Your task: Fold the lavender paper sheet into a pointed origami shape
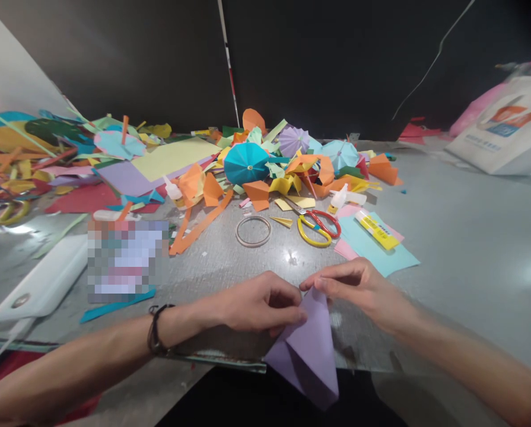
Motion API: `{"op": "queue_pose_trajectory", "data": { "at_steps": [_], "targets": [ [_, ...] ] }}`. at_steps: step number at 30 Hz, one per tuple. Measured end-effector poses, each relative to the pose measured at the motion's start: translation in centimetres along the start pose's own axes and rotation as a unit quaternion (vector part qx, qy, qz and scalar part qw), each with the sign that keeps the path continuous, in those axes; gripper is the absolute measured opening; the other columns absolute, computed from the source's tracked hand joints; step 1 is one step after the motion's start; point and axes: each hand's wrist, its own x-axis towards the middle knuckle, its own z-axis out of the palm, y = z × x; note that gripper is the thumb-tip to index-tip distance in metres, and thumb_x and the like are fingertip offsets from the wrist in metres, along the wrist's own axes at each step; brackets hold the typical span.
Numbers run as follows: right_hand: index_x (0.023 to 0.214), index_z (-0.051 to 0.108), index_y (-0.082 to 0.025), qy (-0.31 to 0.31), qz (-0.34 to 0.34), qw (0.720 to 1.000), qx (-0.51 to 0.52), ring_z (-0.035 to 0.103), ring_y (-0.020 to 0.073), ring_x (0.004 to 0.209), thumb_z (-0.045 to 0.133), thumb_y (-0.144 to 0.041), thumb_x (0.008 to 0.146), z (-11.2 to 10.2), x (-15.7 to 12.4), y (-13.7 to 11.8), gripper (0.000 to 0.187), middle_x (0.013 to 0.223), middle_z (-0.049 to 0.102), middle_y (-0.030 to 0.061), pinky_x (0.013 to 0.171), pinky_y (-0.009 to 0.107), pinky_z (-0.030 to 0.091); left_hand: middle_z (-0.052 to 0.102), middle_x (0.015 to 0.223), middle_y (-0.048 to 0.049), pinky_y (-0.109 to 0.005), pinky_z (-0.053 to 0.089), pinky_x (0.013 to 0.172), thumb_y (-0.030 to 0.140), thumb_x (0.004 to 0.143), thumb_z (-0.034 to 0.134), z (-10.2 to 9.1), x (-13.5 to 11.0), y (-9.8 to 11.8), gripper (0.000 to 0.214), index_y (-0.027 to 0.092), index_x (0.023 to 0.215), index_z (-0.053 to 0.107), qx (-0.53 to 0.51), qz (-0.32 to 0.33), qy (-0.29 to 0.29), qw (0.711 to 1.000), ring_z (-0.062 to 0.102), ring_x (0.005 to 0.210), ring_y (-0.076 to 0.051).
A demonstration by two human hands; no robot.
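Note:
A folded sheet of purple paper (312, 350) tapers to a point at its top and hangs over the table's front edge. My left hand (265, 302) grips its left side near the tip, thumb on the front face. At the tip itself, my right hand (352, 287) pinches the paper between thumb and fingers. Beyond my hands lie scissors (314, 231) with red and yellow handles, a bangle-like ring (253, 231) and a small yellow paper cone (282, 222). A yellow glue tube (377, 231) rests on light-blue paper (394, 261) to the right.
Paper scraps and folded pieces, with a teal paper umbrella (246, 163), heap along the back. White glue bottles (339, 198) stand before them. At left are a white power bank (43, 279) with a cable and a blue strip (118, 305). A white bag (501, 127) sits at right.

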Motion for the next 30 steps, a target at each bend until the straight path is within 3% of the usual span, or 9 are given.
{"op": "queue_pose_trajectory", "data": {
  "at_steps": [7, 20, 30],
  "targets": [
    [0.093, 0.083, -0.022, 0.025, -0.004, 0.999, 0.021, 0.074, 0.0178, 0.083, 0.08, -0.048, 0.088, -0.2, 0.2, 0.1, 0.027, 0.101, 0.081, 0.0083, 0.067, 0.027, 0.062, 0.054, 0.056, 0.0041, -0.018, 0.034, 0.049, 0.04, 0.098, 0.063, -0.1, 0.0, -0.2, 0.04, 0.016, 0.068, 0.055, -0.01, -0.002, -0.007, 1.0, 0.044, 0.049, -0.006],
    [0.087, 0.083, -0.02, 0.013, 0.057, 0.997, 0.048, 0.071, 0.0171, 0.083, 0.084, -0.05, 0.082, -0.6, 0.8, 0.7, 0.031, 0.094, 0.079, 0.0076, 0.066, 0.026, 0.061, 0.057, 0.056, 0.0027, -0.019, 0.033, 0.047, 0.038, 0.094, 0.067, 0.0, 0.0, -0.2, 0.039, 0.015, 0.064, 0.056, 0.003, -0.018, 0.0, 1.0, 0.046, 0.049, -0.006],
    [0.081, 0.079, -0.021, 0.024, 0.013, 0.999, 0.016, 0.068, 0.0166, 0.075, 0.085, -0.055, 0.078, -0.6, 0.8, 1.0, 0.035, 0.083, 0.076, 0.0047, 0.072, 0.032, 0.058, 0.056, 0.055, 0.0037, -0.018, 0.033, 0.045, 0.039, 0.093, 0.068, 0.1, 0.0, -0.1, 0.04, 0.016, 0.064, 0.054, 0.005, -0.025, 0.005, 1.0, 0.044, 0.047, -0.006]
  ]
}}
